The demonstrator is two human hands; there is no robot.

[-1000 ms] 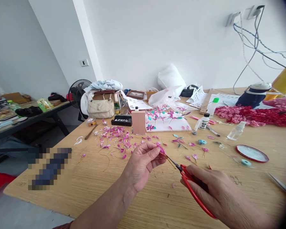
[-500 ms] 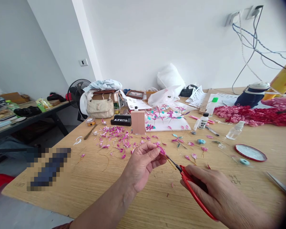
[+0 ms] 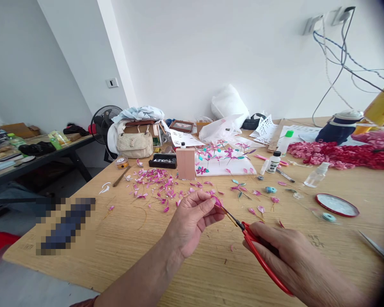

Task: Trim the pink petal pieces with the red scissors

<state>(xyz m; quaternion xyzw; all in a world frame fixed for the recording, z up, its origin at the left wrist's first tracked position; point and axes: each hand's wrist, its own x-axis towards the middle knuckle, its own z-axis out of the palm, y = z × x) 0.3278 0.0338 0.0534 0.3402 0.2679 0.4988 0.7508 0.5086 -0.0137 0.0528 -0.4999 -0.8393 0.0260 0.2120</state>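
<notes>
Between thumb and fingers, my left hand [image 3: 193,219] pinches a magenta petal [image 3: 216,201] with a thin golden wire stem [image 3: 232,219] that points down to the right. My right hand [image 3: 286,251] is closed around red-handled scissors [image 3: 259,260]. The dark blades lie along the wire, their tips close to the petal; whether they touch it I cannot tell. Under and beyond my hands, many loose pink petals [image 3: 156,181] with wire stems are strewn over the wooden table [image 3: 131,264].
Behind the petals stand a wooden block [image 3: 186,164], a black tray [image 3: 162,161] and a white block holding finished flowers [image 3: 224,166]. To the right are a black-capped bottle [image 3: 273,162], a spray bottle [image 3: 316,175], a round red-rimmed dish [image 3: 337,205] and a second metal blade [image 3: 376,247].
Almost nothing differs. My right hand and the scissors have shifted very slightly to the right; my left hand keeps its pinch on the petal.
</notes>
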